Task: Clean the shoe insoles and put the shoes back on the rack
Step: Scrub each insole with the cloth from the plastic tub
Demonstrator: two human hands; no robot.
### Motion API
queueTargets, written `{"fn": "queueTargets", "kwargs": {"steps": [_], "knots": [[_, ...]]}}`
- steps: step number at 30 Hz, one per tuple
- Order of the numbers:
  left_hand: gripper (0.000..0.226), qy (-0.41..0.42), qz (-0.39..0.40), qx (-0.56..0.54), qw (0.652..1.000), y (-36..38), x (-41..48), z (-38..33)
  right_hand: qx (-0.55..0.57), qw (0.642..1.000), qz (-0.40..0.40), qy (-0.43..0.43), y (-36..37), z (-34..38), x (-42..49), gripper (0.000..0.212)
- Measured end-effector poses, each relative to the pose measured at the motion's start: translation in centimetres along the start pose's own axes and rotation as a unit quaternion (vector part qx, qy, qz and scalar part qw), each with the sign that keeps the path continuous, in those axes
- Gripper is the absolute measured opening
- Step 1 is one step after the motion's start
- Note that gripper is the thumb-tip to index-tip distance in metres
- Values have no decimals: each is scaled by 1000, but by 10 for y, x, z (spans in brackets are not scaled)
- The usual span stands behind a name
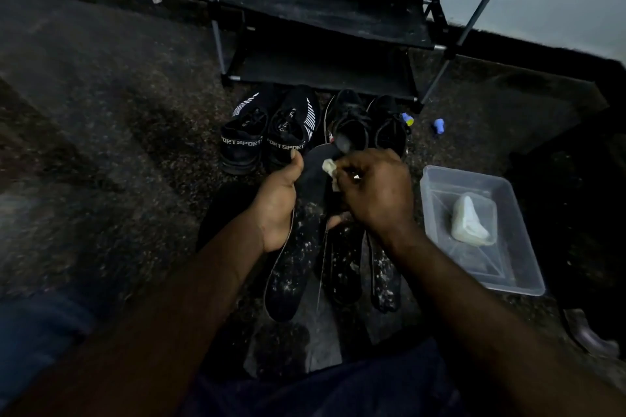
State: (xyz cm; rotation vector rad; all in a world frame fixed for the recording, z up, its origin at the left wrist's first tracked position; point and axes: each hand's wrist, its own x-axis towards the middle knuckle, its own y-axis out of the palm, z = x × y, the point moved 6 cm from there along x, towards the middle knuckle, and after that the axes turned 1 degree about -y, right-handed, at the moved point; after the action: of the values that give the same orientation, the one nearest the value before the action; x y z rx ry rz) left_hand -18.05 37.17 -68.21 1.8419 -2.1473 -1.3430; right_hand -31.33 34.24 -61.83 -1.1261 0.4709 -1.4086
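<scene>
Wiping is the step in hand: your left hand grips a dark insole by its edge, tilted up toward you, while your right hand pinches a small pale cloth closed against its upper end. Three more insoles lie on the floor below, speckled white, so cleaning looks far from done. Next, you likely need to work the cloth down the held insole. Two pairs of black shoes stand before the empty rack; the left pair's heels read "SPORT". A clear tub sits to your right.
</scene>
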Motion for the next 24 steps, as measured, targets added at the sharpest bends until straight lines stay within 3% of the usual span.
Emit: {"fn": "queueTargets", "kwargs": {"steps": [5,11,14,17,20,24], "knots": [[68,2,-4,3,1000,-2,-1,-2,20,1000,-10,0,0,4,-3,23],[84,16,5,-1,1000,-7,3,-4,84,993,76,-39,19,14,-33,12],[85,14,22,-24,999,-1,-2,-8,186,979,6,87,9,-5,-30,3],[83,12,25,-36,999,0,-3,-9,301,932,24,200,22,-11,-37,7],[83,11,3,-17,1000,-6,-1,-10,355,901,56,243,35,-3,-46,5],[75,29,7,-5,1000,-3,-2,-11,390,869,-6,304,39,-11,-47,5]]}}
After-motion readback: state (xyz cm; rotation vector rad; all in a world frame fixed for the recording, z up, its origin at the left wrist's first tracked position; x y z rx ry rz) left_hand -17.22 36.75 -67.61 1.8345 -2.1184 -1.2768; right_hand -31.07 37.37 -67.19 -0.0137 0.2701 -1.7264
